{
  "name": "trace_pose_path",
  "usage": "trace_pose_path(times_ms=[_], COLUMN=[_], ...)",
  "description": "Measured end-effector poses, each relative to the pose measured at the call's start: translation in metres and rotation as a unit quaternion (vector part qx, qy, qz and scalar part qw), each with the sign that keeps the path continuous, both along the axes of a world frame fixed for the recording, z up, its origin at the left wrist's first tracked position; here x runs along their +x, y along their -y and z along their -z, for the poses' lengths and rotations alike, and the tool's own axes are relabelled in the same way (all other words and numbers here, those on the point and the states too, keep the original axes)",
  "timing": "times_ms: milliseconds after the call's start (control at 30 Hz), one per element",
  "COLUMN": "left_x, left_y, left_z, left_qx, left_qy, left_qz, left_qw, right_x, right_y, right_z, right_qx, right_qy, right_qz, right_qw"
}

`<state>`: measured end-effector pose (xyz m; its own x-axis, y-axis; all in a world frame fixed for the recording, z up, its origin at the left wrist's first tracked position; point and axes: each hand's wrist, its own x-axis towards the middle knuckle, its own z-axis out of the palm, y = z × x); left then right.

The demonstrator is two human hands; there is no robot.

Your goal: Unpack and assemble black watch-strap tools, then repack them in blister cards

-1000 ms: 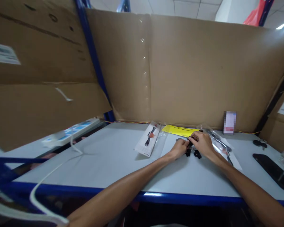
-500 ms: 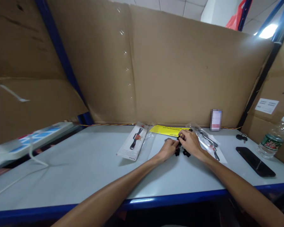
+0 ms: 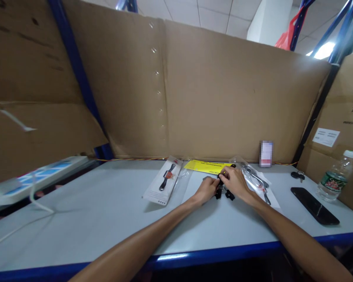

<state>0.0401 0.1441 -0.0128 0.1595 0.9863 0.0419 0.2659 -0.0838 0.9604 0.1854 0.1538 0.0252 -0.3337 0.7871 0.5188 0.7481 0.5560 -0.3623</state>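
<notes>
My left hand point(image 3: 206, 189) and my right hand point(image 3: 234, 181) meet over the table, fingers closed around a small black part point(image 3: 219, 179). Most of that part is covered by the fingers, so its kind is unclear. Just below the hands, black knob-like pieces point(image 3: 230, 195) show near the tabletop. Behind the fingers lies a yellow card point(image 3: 206, 166) with black print. To the left is a white package point(image 3: 162, 182) picturing a black-handled tool. On the right, a clear plastic bag and a printed sheet point(image 3: 271, 196) lie beside my right hand.
A black phone point(image 3: 314, 206), keys point(image 3: 297, 175) and a water bottle point(image 3: 333, 180) occupy the right side. Another phone point(image 3: 266, 154) leans on the cardboard wall point(image 3: 223, 98). A power strip point(image 3: 47, 178) with a white cable runs along the left edge.
The camera view has tilted slightly up, so the scene sits a little lower. Both hands stay together on the black part, with hardly any shift.
</notes>
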Motion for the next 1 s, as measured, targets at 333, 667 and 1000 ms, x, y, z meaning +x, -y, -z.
trace_pose_path(times_ms=[333, 667, 1000], left_x=[-0.0014, -0.0018, -0.0027], left_y=[-0.0016, -0.0047, -0.0057], left_z=[0.0008, 0.0036, 0.0029], left_qx=[0.000, 0.005, 0.001], left_qy=[-0.002, -0.017, -0.027], left_qz=[0.007, 0.005, 0.005], left_qw=[1.000, 1.000, 1.000], right_x=[0.0000, 0.0018, -0.0005], right_y=[-0.0041, -0.0091, -0.0063], right_z=[0.0065, 0.0094, 0.0088], right_qx=[0.004, -0.011, 0.035], right_qy=[-0.049, -0.060, -0.057], right_qz=[-0.032, -0.059, -0.045], right_qw=[0.998, 0.996, 0.997])
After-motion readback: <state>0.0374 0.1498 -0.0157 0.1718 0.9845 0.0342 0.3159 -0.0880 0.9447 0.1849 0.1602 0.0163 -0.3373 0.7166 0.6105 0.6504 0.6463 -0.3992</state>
